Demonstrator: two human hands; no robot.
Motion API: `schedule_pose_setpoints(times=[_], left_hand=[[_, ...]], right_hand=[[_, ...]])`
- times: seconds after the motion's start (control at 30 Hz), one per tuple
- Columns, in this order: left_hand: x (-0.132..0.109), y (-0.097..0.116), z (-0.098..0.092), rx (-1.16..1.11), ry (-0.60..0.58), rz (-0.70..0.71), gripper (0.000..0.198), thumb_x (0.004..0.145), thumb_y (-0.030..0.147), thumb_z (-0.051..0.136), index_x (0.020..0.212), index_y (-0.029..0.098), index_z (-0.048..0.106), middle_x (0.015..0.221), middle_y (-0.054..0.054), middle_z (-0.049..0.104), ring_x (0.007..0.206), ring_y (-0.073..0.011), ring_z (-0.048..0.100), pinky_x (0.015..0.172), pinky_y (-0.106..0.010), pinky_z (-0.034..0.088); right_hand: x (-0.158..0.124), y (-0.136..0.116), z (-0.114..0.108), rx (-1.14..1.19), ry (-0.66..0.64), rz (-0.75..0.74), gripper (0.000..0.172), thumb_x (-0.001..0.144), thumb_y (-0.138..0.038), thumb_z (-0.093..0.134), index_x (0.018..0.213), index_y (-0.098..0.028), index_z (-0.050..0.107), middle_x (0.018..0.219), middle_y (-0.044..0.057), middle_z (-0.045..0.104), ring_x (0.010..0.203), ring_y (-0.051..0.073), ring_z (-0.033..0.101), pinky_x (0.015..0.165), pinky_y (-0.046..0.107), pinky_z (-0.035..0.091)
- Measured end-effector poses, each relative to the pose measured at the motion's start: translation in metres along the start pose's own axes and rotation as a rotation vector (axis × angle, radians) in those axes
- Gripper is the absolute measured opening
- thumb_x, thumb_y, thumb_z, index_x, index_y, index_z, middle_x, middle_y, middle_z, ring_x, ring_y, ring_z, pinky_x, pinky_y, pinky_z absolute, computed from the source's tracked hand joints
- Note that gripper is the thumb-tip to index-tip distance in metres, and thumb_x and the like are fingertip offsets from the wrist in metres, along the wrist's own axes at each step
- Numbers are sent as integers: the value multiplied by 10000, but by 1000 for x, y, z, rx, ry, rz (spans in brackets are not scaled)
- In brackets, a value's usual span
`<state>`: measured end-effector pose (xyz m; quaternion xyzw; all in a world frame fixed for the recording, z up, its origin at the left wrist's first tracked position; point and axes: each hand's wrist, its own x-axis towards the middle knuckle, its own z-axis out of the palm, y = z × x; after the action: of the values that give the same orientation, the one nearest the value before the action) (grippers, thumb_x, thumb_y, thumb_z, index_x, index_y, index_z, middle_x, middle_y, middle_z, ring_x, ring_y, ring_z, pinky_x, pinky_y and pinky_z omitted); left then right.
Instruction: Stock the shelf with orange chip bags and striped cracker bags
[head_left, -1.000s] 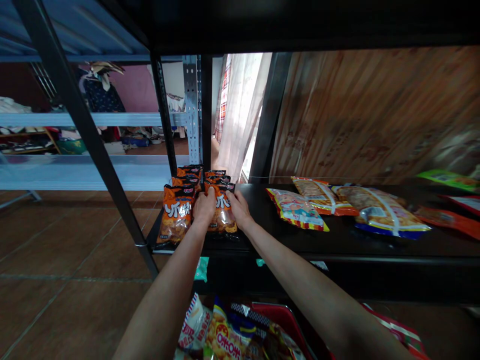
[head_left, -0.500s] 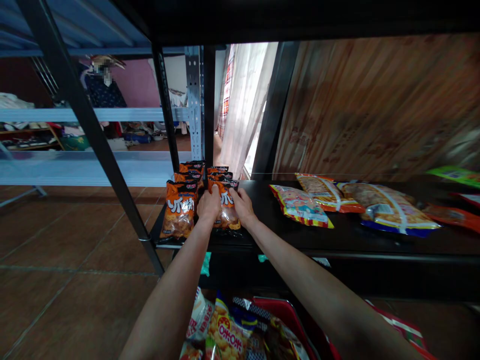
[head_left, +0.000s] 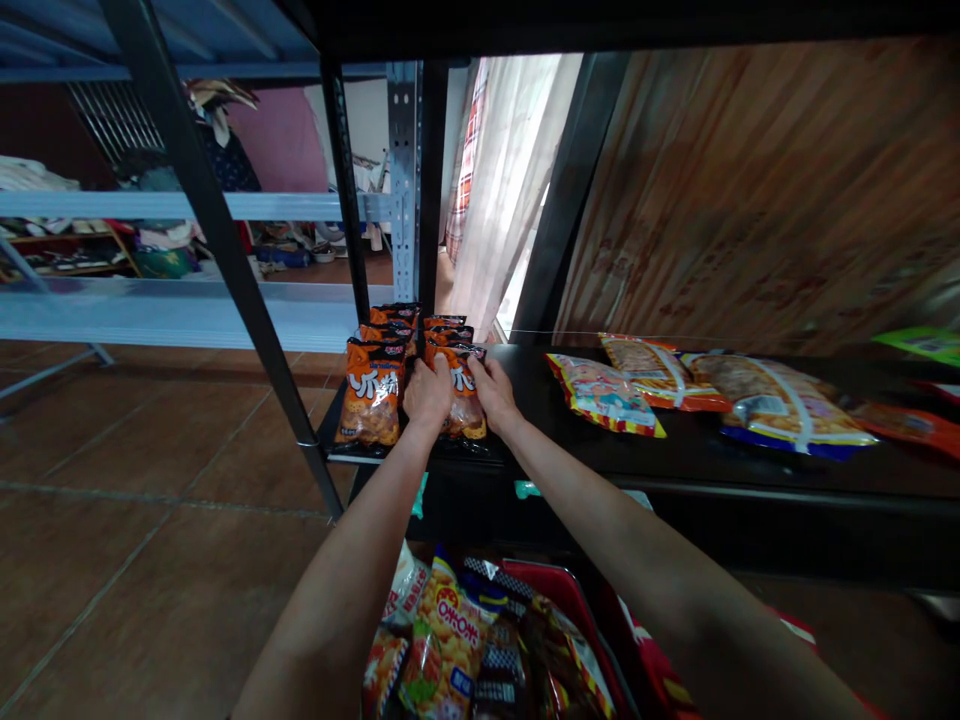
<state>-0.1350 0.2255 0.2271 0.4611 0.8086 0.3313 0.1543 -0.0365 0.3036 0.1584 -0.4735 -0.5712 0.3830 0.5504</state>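
The left hand (head_left: pixel 430 392) and right hand (head_left: pixel 496 395) clamp opposite sides of an orange-and-black snack bag (head_left: pixel 466 412), its white lettering partly covered; below it lies a yellow "咪咪" snack bag (head_left: pixel 450 648).

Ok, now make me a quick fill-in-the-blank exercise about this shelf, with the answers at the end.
1. The bag between the left hand and the right hand is black and ____.
2. Of the two rows of upright bags, it fronts the ____ row.
3. Lower than the black shelf, the container is coloured ____.

Missing words: orange; right; red.
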Motion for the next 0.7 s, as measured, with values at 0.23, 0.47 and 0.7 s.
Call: schedule_pose_setpoints(times=[0.23,0.47,0.7], left_hand=[[-53,-12,-1,-48,263,293,585,937,370,312,1392,5,359,1456,-218,392,1370,-261,345,1117,-380,269],[-195,-102,32,-343,2,623,400,908,263,346,1219,197,588,1386,-90,517,1359,-196,369,1134,-395,300],[-309,-238,92,-444,-369,-214,195,722,311,495,711,252,681,872,-82,716,948,-303,654,945,-433,467]], right_hand=[[-23,-12,-13,-26,47,-5,550,774,-573,545,1176,-197,563,1187,75,633,1089,227,583,977,385,422],[-122,-43,-47,26,150,-233,508,853,-491,487,1262,-190,492,1342,121,527,1241,224,495,1079,422,352],[-323,40,-88,-54,-11,220,438,761,-481,546,1145,-273,565,1229,101,618,1175,278,565,1041,447,422]])
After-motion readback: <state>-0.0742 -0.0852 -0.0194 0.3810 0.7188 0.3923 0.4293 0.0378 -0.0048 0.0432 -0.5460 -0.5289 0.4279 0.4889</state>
